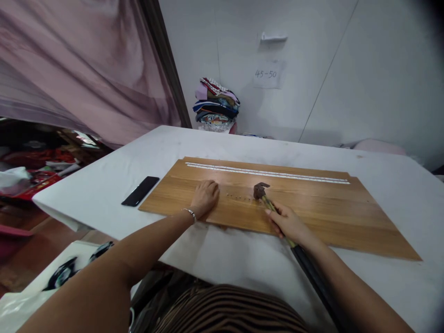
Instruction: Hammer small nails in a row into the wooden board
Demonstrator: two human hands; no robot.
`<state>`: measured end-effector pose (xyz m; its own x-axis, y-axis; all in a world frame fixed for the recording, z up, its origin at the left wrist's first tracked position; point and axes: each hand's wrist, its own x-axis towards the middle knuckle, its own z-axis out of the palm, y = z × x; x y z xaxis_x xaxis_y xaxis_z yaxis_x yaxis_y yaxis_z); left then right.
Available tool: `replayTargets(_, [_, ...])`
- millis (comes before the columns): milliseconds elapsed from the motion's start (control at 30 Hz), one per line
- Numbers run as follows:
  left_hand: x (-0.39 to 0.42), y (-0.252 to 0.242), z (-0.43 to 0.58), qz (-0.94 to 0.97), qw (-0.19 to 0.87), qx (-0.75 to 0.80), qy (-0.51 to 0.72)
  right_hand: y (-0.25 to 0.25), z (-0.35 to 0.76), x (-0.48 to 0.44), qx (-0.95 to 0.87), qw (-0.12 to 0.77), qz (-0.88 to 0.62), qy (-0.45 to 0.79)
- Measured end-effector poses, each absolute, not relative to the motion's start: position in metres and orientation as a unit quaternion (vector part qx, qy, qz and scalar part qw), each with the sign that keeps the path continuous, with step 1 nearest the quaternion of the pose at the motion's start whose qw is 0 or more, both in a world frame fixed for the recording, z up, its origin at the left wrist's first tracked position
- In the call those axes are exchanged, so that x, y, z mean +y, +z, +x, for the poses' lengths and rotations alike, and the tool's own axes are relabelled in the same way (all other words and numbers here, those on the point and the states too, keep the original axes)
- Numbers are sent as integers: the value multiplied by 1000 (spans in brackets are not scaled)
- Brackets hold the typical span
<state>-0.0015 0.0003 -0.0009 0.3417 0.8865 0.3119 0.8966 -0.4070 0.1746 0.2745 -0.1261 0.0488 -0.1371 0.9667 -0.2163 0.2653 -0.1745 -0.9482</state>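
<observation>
Hammer [302, 260] in the right hand [285, 223], its rusty head over the middle of a wood-grain board [329, 208].
The right fingers wrap round the handle at five o'clock from the head; whether the head touches the board I cannot tell. At nine o'clock from the head runs a row of tiny specks [236, 197], then the left hand [205, 198], resting on the board with fingers bent; whether they pinch anything is hidden. Two white strips [267, 173] cross the board toward twelve. A dark phone [140, 191] lies at nine o'clock on the white worktop [194, 143]. Beyond, folded cloths [217, 104] stack at eleven, a pink curtain [86, 60] hangs at ten.
</observation>
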Motion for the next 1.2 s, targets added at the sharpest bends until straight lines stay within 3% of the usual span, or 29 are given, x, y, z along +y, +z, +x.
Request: replayTargets(1200, [0, 0, -1, -818, 6, -545, -184, 48, 276, -125, -530, 342, -562, 535])
